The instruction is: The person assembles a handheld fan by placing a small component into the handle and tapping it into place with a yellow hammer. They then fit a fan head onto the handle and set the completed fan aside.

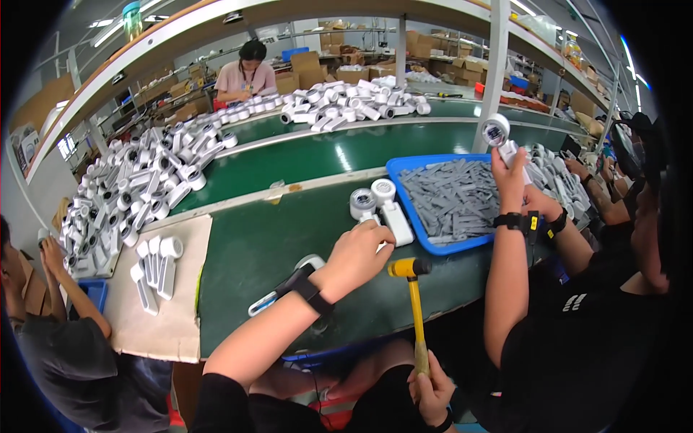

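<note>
My left hand (pixel 361 252) is closed over the handle of a white fan-like handheld housing (pixel 363 203), whose round head points away from me and shows dark parts inside. The handle itself is mostly hidden by my fingers. Touching its right side lies a second white handheld housing (pixel 397 222) with a vented round head. Low at the table's front edge, my right hand (pixel 433 393) grips the handle of a yellow mallet (pixel 416 307). The mallet stands nearly upright, its yellow-and-black head on top. Another white housing (pixel 262 304) lies partly hidden beneath my left forearm.
A blue tray (pixel 451 247) of grey strips stands right of my left hand. Beside it, a co-worker's hand (pixel 510 180) raises a white housing. Cardboard (pixel 180 317) with several white pieces lies left. Heaped housings (pixel 137 180) and a green conveyor (pixel 303 155) are beyond.
</note>
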A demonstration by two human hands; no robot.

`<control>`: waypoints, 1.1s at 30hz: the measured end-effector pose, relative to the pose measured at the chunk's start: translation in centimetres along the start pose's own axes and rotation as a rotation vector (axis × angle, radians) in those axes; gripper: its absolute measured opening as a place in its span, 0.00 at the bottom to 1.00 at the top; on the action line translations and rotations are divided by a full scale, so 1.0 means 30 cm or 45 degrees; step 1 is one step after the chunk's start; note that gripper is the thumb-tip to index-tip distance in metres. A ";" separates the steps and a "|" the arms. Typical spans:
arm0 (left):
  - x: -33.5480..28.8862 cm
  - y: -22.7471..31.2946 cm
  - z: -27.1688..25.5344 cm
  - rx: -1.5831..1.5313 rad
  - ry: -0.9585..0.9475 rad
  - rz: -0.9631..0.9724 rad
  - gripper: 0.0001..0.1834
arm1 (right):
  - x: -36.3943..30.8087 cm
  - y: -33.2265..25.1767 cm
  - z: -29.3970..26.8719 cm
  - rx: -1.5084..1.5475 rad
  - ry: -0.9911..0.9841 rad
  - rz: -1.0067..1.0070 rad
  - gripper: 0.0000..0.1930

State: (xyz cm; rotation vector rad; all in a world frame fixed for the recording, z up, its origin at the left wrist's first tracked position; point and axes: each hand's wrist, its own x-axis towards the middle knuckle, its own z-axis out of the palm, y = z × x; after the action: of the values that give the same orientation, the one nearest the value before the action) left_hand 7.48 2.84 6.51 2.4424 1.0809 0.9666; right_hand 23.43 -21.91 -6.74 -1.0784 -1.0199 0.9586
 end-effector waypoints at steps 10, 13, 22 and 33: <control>0.426 -0.131 0.447 0.264 -0.008 0.025 0.11 | 0.084 -0.003 -0.161 -0.175 -0.002 -0.394 0.25; 0.485 -0.182 0.469 0.536 -0.033 0.079 0.13 | 0.131 0.013 -0.195 -0.175 0.010 -0.375 0.25; 0.553 -0.269 0.342 0.365 -0.106 0.356 0.07 | 0.089 0.115 -0.165 -0.155 0.006 -0.264 0.26; 0.009 -0.050 -0.124 -0.085 0.124 -0.083 0.12 | -0.023 0.139 -0.217 -0.171 -0.198 -0.075 0.27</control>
State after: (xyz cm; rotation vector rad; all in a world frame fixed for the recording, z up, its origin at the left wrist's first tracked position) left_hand 4.25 4.04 8.59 2.3137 1.1334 1.0923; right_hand 29.05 -23.19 -11.94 -1.0905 -1.2521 0.9477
